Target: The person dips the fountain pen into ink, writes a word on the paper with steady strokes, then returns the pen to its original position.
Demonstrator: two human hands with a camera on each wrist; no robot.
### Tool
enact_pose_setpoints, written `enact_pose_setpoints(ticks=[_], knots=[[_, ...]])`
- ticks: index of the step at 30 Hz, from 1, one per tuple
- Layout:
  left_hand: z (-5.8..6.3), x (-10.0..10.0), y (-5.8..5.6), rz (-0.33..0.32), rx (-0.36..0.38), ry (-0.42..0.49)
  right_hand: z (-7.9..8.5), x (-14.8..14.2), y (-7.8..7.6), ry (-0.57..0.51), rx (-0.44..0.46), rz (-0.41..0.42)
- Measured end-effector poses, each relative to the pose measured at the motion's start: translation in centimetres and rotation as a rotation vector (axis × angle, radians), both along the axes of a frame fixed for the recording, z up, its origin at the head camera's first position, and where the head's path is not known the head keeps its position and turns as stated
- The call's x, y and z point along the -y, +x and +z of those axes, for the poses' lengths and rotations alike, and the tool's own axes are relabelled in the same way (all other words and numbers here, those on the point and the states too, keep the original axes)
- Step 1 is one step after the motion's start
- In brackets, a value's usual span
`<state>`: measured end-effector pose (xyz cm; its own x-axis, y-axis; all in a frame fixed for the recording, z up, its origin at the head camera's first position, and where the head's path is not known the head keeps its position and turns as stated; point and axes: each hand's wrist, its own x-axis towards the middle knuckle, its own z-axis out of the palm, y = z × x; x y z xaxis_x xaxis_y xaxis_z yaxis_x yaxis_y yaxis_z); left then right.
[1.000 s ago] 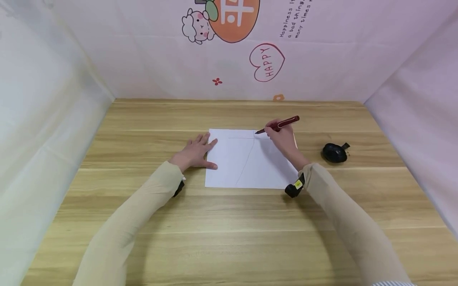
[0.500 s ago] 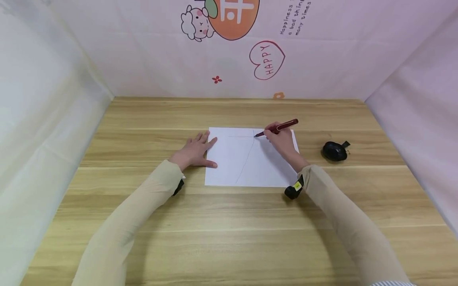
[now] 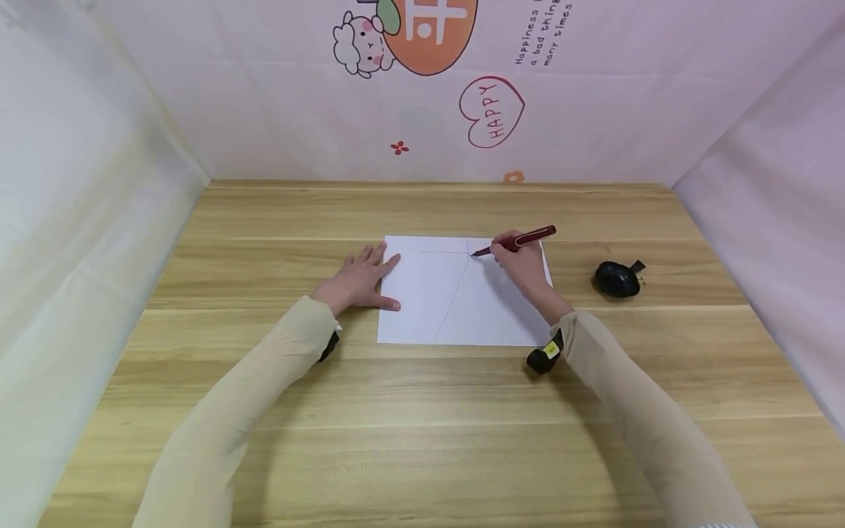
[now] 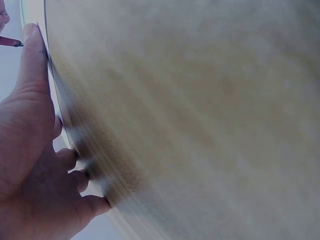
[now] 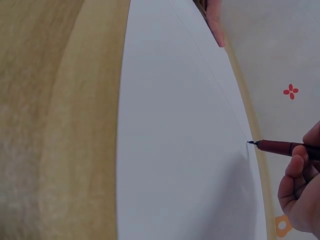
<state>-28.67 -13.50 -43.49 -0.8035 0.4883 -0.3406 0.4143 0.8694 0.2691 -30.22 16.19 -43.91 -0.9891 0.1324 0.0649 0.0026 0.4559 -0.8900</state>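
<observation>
A white sheet of paper [image 3: 422,315] lies on the wooden table, bearing a thin horizontal line and a long line that slants down to the left. My left hand [image 3: 359,282] rests spread on the sheet's left edge, thumb and fingers apart. My right hand [image 3: 524,265] pinches a dark red fountain pen [image 3: 536,235], whose cap end points up to the right. In the right wrist view, the nib of the fountain pen [image 5: 280,147] is right at the paper, at the end of a drawn line. The left wrist view shows the left hand's thumb [image 4: 34,65] along the paper's edge.
On the table [image 3: 422,425], right of the paper, lies a black rounded object [image 3: 617,279] with a short tab. A printed white cloth [image 3: 284,110] stands behind the table, with white cloth on both sides. A black wrist camera [image 3: 544,357] hangs under the right wrist.
The right hand and fountain pen have shifted slightly toward me, the nib moving from above the horizontal line to just below it. The left hand has stayed in place.
</observation>
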Motion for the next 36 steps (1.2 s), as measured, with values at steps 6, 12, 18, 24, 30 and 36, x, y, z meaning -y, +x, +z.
enact_pose_setpoints(ticks=[6,12,18,24,30,36], knots=[[0.06,0.04,0.02,-0.008,0.001,0.000,-0.03,-0.17,0.20,-0.016,0.007,-0.005],[0.03,0.15,0.05,-0.009,0.005,0.007,-0.08,-0.33,0.34,-0.006,0.024,-0.001],[0.02,0.13,0.02,-0.009,0.005,0.004,-0.04,-0.50,0.43,0.005,0.031,0.006],[0.10,0.06,0.06,-0.010,0.000,-0.003,0.28,-0.50,0.47,0.022,0.040,0.008],[0.08,0.04,0.03,-0.005,-0.004,-0.010,0.60,-0.45,0.47,0.052,0.052,0.002],[-0.03,0.07,-0.04,-0.003,-0.007,-0.010,0.62,-0.66,0.36,0.043,0.060,0.000]])
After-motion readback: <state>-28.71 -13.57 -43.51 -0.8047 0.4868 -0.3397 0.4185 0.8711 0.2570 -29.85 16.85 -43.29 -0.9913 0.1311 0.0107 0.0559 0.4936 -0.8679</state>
